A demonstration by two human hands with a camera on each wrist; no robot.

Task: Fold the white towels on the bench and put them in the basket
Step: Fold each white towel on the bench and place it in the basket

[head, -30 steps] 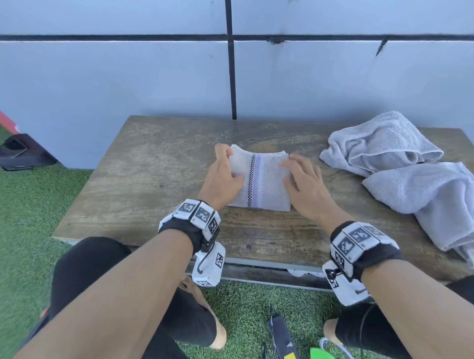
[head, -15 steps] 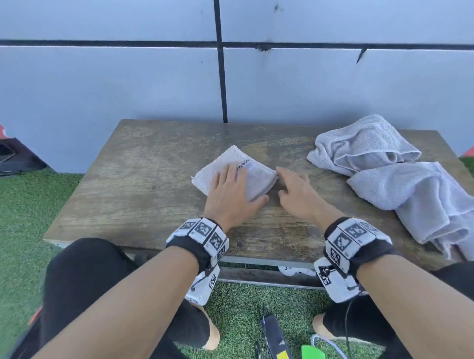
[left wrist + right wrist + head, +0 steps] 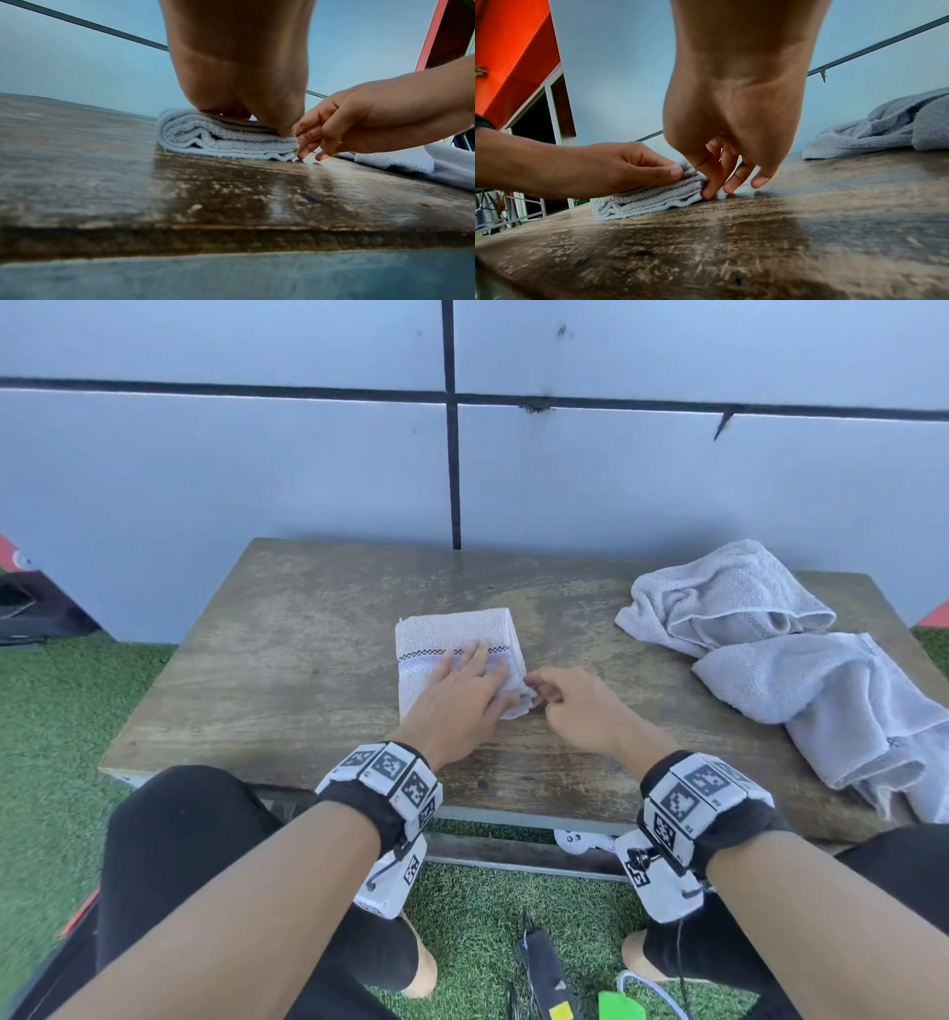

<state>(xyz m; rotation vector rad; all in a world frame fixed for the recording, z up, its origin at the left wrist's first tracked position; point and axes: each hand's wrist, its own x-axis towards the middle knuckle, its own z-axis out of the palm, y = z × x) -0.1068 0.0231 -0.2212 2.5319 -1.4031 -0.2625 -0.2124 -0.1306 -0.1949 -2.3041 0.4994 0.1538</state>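
On bench [image 3: 308, 660], folded towel [image 3: 452, 629] lengthwise away, left hand [image 3: 452, 706] flat pressing, right hand [image 3: 575, 706] pinching corner.

Bare forearms end in black wristbands [image 3: 382, 806] ringed with white blocks bearing black square markers; white camera units [image 3: 660, 880] hang beneath. Black trousers [image 3: 174, 839].

An outdoor yard or patio beside a building.

A weathered wooden tabletop [image 3: 318, 660] is standing on green artificial turf [image 3: 46, 737], its far edge sitting against a pale panelled wall [image 3: 231, 480] crossed by dark seams. An orange-red awning [image 3: 513, 50] is showing off the left edge in the right wrist view, above a framed doorway [image 3: 536, 121] and metal railing [image 3: 513, 215]. Crumpled towels [image 3: 770, 660] are lying at the tabletop's right edge.
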